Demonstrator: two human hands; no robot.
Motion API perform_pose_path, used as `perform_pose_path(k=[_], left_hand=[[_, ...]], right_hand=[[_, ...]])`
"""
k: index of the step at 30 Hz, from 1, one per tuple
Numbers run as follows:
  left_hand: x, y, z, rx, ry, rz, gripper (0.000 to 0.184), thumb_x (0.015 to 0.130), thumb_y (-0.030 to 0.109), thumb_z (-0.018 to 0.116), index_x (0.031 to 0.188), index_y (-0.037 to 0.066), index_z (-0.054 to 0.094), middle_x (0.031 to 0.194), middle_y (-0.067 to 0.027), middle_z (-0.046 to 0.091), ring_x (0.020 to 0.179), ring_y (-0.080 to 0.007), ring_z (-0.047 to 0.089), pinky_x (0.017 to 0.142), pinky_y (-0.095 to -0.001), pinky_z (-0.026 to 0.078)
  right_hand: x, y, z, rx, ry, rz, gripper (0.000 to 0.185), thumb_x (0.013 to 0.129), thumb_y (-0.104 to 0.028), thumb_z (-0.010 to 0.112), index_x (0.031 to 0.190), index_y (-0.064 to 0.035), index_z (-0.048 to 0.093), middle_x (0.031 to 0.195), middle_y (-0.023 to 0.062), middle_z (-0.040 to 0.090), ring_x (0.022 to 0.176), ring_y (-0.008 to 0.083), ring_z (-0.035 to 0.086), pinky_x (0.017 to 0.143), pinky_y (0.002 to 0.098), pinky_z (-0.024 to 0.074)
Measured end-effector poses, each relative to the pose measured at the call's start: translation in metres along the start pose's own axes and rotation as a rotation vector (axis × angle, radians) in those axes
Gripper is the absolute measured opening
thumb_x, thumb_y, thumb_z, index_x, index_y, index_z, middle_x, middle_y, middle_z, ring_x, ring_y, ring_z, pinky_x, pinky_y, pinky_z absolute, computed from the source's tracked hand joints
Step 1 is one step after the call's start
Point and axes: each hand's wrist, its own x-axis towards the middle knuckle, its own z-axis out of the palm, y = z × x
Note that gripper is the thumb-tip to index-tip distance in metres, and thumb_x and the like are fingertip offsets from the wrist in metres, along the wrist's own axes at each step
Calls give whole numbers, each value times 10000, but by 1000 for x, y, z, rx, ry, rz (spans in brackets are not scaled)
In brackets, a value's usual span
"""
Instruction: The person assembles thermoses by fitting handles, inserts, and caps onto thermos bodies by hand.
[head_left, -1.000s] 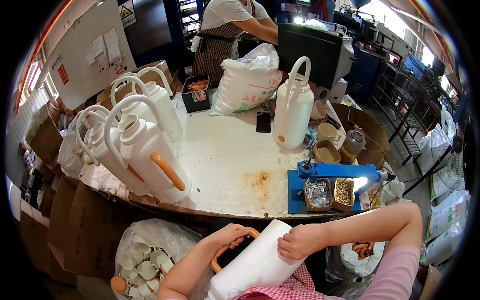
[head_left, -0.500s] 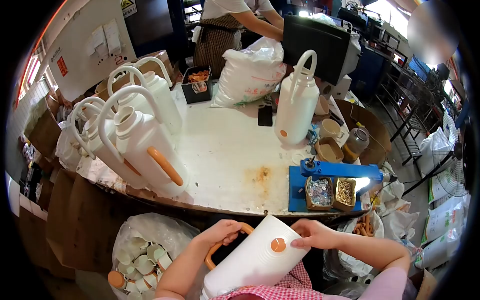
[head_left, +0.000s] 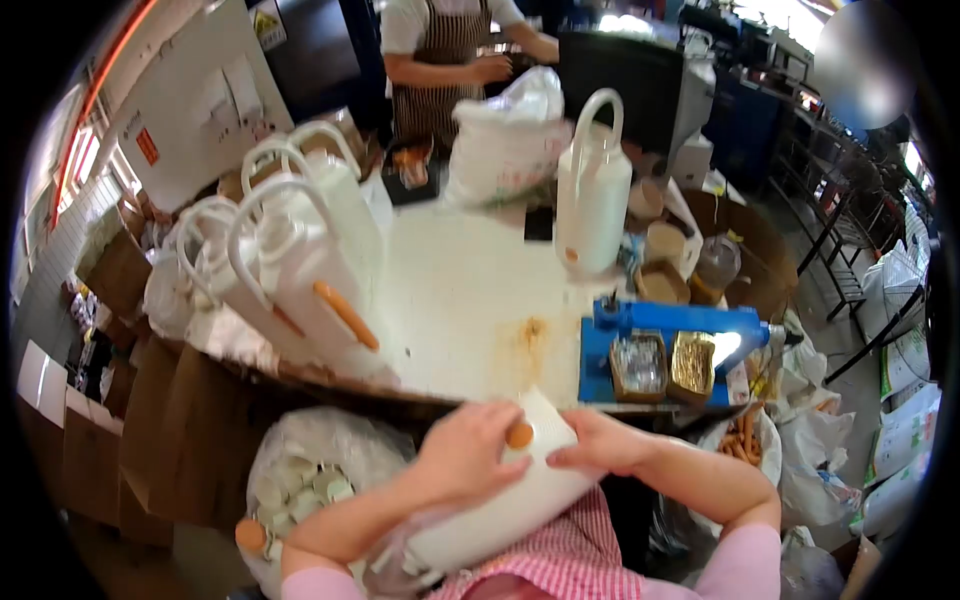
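A white thermos jug body (head_left: pixel 500 522) lies tilted across my lap, its narrower-looking end up near the table edge. My left hand (head_left: pixel 462 452) grips its side, fingers wrapped beside a round orange disc (head_left: pixel 519 435) on the wall. On the other side, my right hand (head_left: pixel 602 442) clasps the jug near its upper end. The jug's orange handle, seen earlier, is hidden now. A clear plastic wrap (head_left: pixel 400 560) shows by the jug's lower end.
White jugs (head_left: pixel 300 270) with looped handles stand at the table's left, another jug (head_left: pixel 592 205) at the back right. A blue press (head_left: pixel 670 318) holds two parts boxes. A bag of cups (head_left: pixel 300 480) sits lower left. Across the table, a person (head_left: pixel 440 60) stands behind a white sack (head_left: pixel 505 145).
My left hand has left the orange handle and moved onto the jug wall by the disc. The jug has turned, and my view has shifted slightly. The person opposite has moved.
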Motion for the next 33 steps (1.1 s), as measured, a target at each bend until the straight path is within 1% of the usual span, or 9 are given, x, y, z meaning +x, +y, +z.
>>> perform_pose_path(k=[1,3,8,14,16,26,28,29,33], left_hand=[[3,-3,-5,-45,-102,-65,473,787,330,718,1146,38,623,1097,-172,666,1043,-344,637,890,-431,515],[1,-6,-7,-104,-79,-139,420,765,316,716,1071,31,669,997,-179,689,958,-366,656,855,-441,520],[-15,-10,-4,-190,13,-139,499,724,283,762,1135,14,676,1077,-179,699,965,-332,679,869,-389,531],[-7,-6,-10,-220,-49,-186,461,721,301,767,1067,4,702,953,-168,726,863,-301,705,806,-367,545],[-4,-5,-15,-214,-162,-210,459,709,173,759,1130,4,691,1026,-117,737,952,-216,718,748,-320,595],[-6,-9,-24,-207,-220,-261,377,713,170,784,1024,-4,660,986,-118,722,928,-211,703,734,-330,594],[-9,-16,-16,-231,-56,-41,351,741,172,806,981,6,610,917,-82,668,890,-202,664,732,-342,589],[-9,-18,-15,-233,-60,-41,351,741,172,806,981,6,610,917,-82,668,890,-202,664,732,-342,589],[1,-8,-27,-209,-284,-224,360,752,159,827,970,21,575,870,-62,606,854,-179,602,717,-313,542]], right_hand=[[-3,-6,3,-55,-4,-34,409,856,-63,710,1242,25,609,1092,88,700,967,154,641,877,328,526],[-3,-17,6,-82,14,-73,405,850,-62,719,1230,27,611,1085,68,701,930,141,643,849,315,535],[-8,-16,20,121,32,-33,403,859,-32,652,1241,72,576,1101,129,686,991,165,664,869,323,536],[-14,-17,25,18,19,-64,403,864,-44,644,1243,67,568,1074,116,688,966,163,662,866,327,535],[-16,-14,29,-19,26,-138,395,869,-43,639,1242,67,567,1068,109,689,963,156,660,871,328,533],[-6,-6,41,95,40,-211,384,870,-31,635,1233,71,564,1071,113,684,966,153,660,876,315,530],[-8,-6,40,22,19,-175,374,865,-24,627,1219,78,565,1067,115,683,966,155,660,875,317,531],[-9,-12,42,35,22,-161,368,859,-20,624,1208,84,566,1059,115,685,960,158,661,870,319,532],[-9,-9,41,83,17,-133,372,858,-23,625,1209,83,566,1046,114,687,957,159,661,864,319,531]])
